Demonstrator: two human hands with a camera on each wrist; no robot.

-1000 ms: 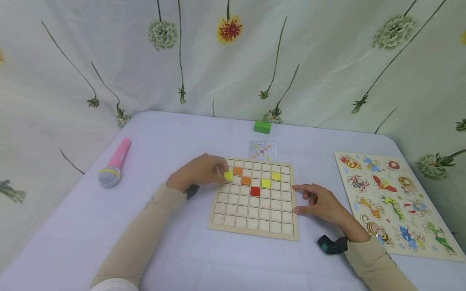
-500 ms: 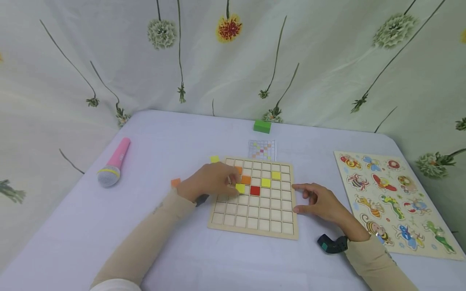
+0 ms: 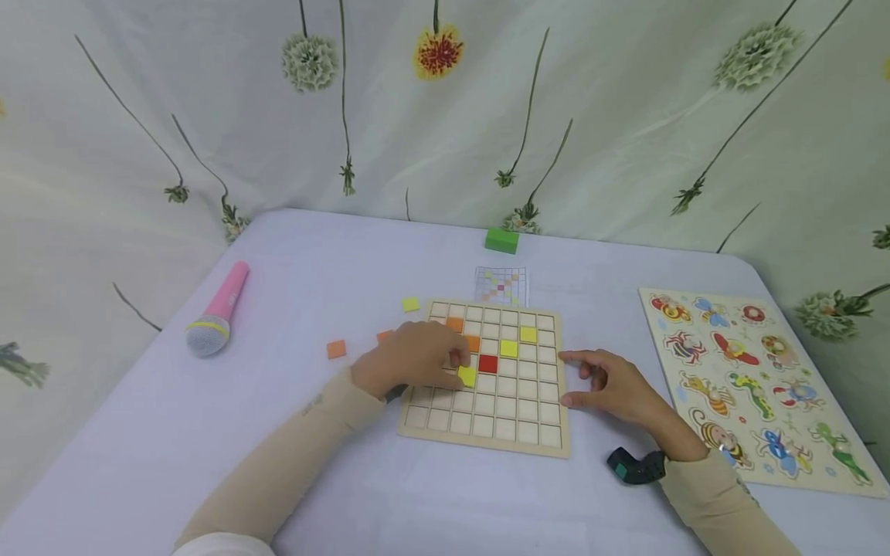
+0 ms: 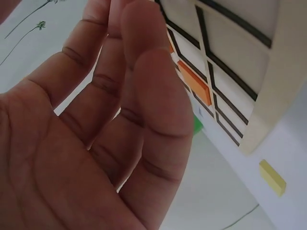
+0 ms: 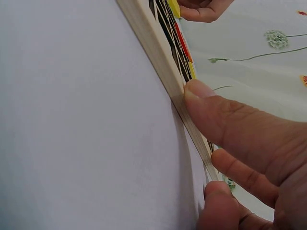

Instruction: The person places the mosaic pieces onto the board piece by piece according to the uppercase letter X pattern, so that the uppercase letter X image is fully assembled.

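My left hand (image 3: 413,357) pinches a yellow tile (image 3: 467,376) over the wooden grid board (image 3: 483,444), just below and left of the red tile (image 3: 488,364). Two orange tiles, one the nearer orange tile (image 3: 473,343), slant down from the upper left toward the red one. On its other side lie a yellow tile (image 3: 509,349) and another yellow tile (image 3: 528,334). In the left wrist view the pinched tile is hidden behind the fingers. The thumb and fingertips of my right hand (image 3: 608,388) touch the board's right edge; the right wrist view shows the thumb (image 5: 206,103) against that rim.
Left of the board lie a loose orange tile (image 3: 336,349), another orange tile (image 3: 385,336) partly behind the left hand, and a yellow tile (image 3: 411,304). Behind it are a pattern card (image 3: 502,286) and green block (image 3: 502,241). A pink microphone (image 3: 221,309) and insect puzzle (image 3: 758,394) flank it.
My left hand has carried the yellow tile rightward and toward me, from the board's upper left to below the red tile. The loose tiles at left have come into sight. My right hand stays put.
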